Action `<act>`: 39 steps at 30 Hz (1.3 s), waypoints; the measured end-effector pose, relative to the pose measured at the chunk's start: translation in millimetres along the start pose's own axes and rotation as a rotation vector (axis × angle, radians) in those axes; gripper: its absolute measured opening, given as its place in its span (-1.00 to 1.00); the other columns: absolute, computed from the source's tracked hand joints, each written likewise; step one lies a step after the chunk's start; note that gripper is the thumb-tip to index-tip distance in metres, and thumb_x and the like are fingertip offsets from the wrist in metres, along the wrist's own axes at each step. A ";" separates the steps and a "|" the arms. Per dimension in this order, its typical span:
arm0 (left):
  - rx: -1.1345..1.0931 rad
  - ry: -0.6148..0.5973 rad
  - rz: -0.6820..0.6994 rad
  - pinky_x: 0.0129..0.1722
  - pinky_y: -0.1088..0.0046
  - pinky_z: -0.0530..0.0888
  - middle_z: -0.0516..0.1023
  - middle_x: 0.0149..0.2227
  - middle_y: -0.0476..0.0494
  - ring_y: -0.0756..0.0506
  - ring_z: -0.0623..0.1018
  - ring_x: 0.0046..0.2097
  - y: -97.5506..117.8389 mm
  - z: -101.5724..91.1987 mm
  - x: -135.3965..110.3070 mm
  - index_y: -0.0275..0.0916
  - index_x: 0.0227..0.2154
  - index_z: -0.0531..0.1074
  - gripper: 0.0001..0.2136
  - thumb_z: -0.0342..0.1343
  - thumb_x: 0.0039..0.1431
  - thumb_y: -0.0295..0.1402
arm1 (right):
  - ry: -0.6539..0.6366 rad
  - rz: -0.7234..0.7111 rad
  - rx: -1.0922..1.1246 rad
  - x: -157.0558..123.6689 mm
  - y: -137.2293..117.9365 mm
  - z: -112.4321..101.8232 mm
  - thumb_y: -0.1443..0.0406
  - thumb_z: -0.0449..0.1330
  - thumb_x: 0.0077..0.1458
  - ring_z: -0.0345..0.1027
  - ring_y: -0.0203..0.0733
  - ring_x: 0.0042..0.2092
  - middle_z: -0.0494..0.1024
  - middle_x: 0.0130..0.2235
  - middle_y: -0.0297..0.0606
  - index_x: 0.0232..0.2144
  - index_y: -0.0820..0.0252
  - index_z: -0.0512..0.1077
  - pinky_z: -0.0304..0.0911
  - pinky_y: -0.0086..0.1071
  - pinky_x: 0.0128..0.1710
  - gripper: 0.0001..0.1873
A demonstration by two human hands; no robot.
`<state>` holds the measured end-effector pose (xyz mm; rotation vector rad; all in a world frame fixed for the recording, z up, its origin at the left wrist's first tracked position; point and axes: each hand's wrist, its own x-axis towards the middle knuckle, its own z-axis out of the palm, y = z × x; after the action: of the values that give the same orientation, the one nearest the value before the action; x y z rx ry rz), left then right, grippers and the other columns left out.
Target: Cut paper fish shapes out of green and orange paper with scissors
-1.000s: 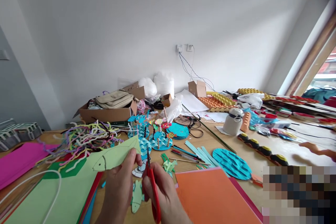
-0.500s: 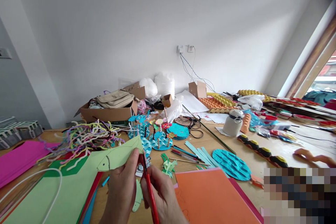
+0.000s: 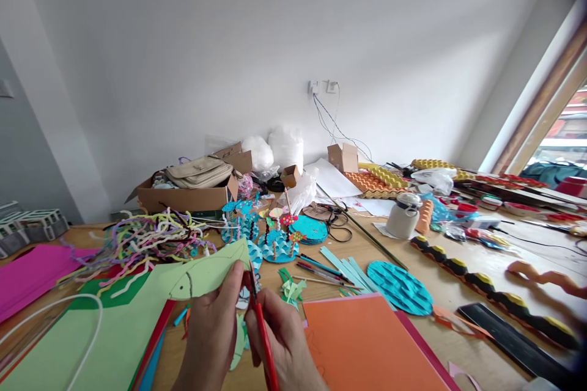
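My left hand (image 3: 214,311) pinches a piece of light green paper (image 3: 206,275) between thumb and fingers. A fish is drawn on it in dark lines, its head to the left and its tail at the upper right. My right hand (image 3: 284,333) is closed round red-handled scissors (image 3: 262,324), their blades at the right edge of the paper by the tail. The two hands are close together. Under them on the table lies a green paper fish (image 3: 238,345), partly hidden by my hands.
Stacks of green paper (image 3: 92,342) and orange paper (image 3: 367,342) flank my hands. Green scraps (image 3: 291,289), pens (image 3: 323,272) and a blue corrugated disc (image 3: 400,287) lie beyond. Pipe cleaners (image 3: 151,238) heap at left; a cream jug (image 3: 403,217) stands at right.
The view has shifted slightly, so the table's things sit a little further left. My hands, the paper and the scissors have barely moved. A black flat object at lower right is uncovered now.
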<state>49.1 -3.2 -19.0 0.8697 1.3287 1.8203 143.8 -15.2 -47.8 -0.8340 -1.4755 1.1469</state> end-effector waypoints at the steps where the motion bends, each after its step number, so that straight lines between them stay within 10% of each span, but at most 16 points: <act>1: -0.012 0.000 -0.015 -0.03 0.29 0.47 0.66 -0.26 -0.12 -0.25 0.56 -0.04 0.4 0.0 -0.1 -0.21 -0.37 0.54 -0.81 0.19 0.00 -0.21 | 0.000 0.002 -0.006 -0.1 -0.3 -0.3 0.03 0.06 0.13 -0.05 -0.35 -0.56 0.07 -0.65 -0.49 -0.61 0.12 0.11 -0.12 -0.48 -0.61 -0.58; 39: 0.006 -0.102 -0.011 -0.21 0.35 0.51 0.66 -0.38 -0.14 -0.21 0.61 -0.25 1.8 -4.9 1.9 -0.23 -0.50 0.57 -0.77 0.23 -0.06 -0.14 | -0.054 0.010 -0.108 -0.8 -12.6 -13.8 -0.03 0.04 0.10 -0.14 -0.37 -0.57 -0.01 -0.64 -0.50 -0.63 0.13 0.10 -0.16 -0.48 -0.61 -0.54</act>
<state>43.7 -4.3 -18.3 0.9436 1.2734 1.7404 158.2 -16.6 -36.1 -0.8912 -1.5903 1.1125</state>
